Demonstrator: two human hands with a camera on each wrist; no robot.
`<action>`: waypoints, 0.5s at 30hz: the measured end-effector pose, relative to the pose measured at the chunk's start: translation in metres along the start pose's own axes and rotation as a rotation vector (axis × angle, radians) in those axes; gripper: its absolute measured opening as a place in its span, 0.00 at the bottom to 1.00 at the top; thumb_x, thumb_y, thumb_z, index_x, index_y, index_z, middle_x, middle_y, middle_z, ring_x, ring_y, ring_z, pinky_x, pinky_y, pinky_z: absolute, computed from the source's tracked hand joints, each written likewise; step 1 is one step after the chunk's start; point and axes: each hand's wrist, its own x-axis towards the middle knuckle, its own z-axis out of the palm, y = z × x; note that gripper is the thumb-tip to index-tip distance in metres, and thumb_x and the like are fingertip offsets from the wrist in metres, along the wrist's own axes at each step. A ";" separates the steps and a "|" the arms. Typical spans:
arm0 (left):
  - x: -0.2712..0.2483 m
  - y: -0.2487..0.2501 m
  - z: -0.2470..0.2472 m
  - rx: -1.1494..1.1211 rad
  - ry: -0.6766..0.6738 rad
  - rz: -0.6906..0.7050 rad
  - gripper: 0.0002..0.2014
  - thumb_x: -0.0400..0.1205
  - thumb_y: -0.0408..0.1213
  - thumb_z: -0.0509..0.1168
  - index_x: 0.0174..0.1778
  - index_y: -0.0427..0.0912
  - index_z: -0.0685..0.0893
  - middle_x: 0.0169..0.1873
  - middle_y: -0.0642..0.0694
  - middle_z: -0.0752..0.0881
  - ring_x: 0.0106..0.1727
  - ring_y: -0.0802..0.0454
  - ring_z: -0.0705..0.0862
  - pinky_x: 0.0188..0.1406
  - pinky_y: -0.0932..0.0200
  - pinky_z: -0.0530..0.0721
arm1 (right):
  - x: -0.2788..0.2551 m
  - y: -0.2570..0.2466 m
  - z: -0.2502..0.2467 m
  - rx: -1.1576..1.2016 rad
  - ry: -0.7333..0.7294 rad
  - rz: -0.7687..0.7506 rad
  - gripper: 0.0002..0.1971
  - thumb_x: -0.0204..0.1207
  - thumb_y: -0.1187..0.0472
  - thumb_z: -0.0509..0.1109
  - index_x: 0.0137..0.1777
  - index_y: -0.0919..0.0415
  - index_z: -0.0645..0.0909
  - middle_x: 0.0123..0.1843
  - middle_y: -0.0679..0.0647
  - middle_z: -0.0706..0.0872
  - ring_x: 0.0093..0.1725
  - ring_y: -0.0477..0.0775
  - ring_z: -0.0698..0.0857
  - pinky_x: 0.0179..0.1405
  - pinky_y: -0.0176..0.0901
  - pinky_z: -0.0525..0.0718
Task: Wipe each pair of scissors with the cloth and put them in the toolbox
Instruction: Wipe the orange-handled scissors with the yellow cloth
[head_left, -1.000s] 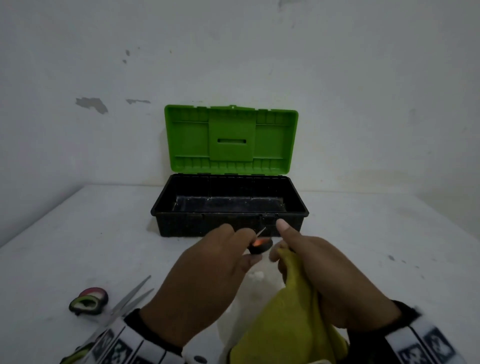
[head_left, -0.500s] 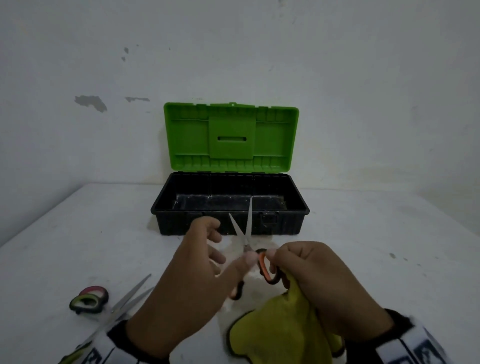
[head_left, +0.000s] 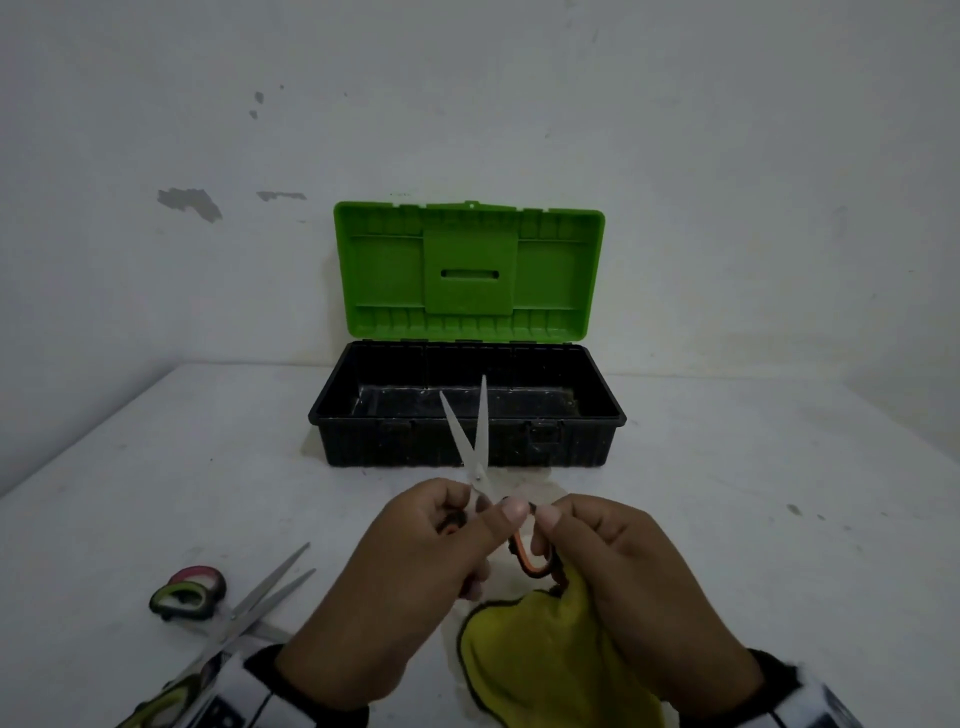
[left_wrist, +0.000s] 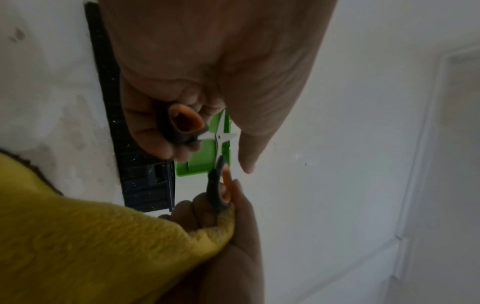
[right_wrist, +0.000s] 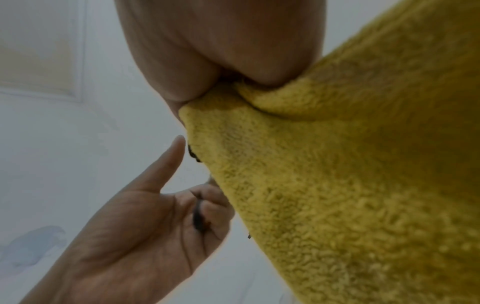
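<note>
Orange-and-black scissors (head_left: 476, 472) are held up in front of the toolbox (head_left: 384, 441), their blades spread in a narrow V that points away from me. My left hand (head_left: 467, 525) grips one handle loop (left_wrist: 184, 123) with curled fingers. My right hand (head_left: 556, 540) pinches the other loop (left_wrist: 221, 189) and also holds the yellow cloth (head_left: 545, 665), which hangs below it. The cloth (right_wrist: 337, 185) fills most of the right wrist view. The black toolbox stands open and looks empty, with its green lid (head_left: 467, 270) upright against the wall.
Two more pairs of scissors lie crossed on the white table at the near left, with green-and-pink handles (head_left: 187, 592) and long blades (head_left: 270, 587). A white wall stands close behind the toolbox.
The scissors, bunched between my hands a second ago, now stand up with blades spread. My left fingers have curled around one handle loop.
</note>
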 end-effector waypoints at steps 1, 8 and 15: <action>-0.001 0.000 0.001 0.022 0.012 0.029 0.26 0.60 0.63 0.75 0.43 0.46 0.86 0.27 0.50 0.85 0.28 0.56 0.82 0.34 0.57 0.84 | -0.001 0.000 0.000 0.003 -0.015 -0.001 0.17 0.81 0.53 0.64 0.32 0.52 0.85 0.29 0.47 0.84 0.32 0.43 0.80 0.37 0.38 0.79; -0.009 0.008 -0.004 0.328 0.092 0.228 0.21 0.60 0.61 0.78 0.38 0.50 0.83 0.18 0.58 0.74 0.20 0.62 0.70 0.20 0.71 0.70 | -0.006 0.004 -0.012 -0.116 -0.085 -0.066 0.18 0.76 0.44 0.62 0.37 0.53 0.87 0.37 0.54 0.87 0.38 0.49 0.83 0.40 0.38 0.81; -0.010 0.012 -0.006 0.433 0.094 0.252 0.22 0.57 0.56 0.81 0.40 0.56 0.81 0.30 0.52 0.83 0.31 0.64 0.80 0.29 0.75 0.79 | -0.011 0.003 -0.023 -0.187 -0.102 -0.084 0.17 0.77 0.43 0.62 0.38 0.51 0.87 0.36 0.52 0.87 0.38 0.50 0.83 0.40 0.38 0.80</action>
